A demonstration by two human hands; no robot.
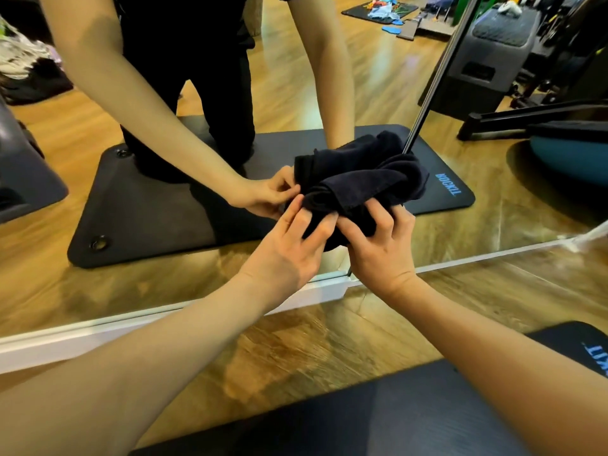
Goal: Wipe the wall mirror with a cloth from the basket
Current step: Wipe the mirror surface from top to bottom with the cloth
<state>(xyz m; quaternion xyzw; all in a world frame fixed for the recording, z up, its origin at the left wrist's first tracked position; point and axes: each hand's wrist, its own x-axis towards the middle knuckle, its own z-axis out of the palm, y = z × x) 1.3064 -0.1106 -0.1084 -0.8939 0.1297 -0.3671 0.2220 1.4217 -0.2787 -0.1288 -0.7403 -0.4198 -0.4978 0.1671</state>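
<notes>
Pressing a bunched dark cloth (358,189) against the lower part of the wall mirror (329,93), just above the mirror's white bottom frame (204,311), both hands grasp it. The right hand (378,245) curls its fingers into the folds from below, and the left hand (289,251) pinches the cloth's left edge. A black mat (378,413) lies on the wooden floor (296,350) before the mirror.

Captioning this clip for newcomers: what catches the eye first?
A bunched dark cloth at centre, pressed to the wall mirror, gripped by the left hand and right hand. Behind it the mirror reflects the person's arms and a black exercise mat on the wood floor.
</notes>
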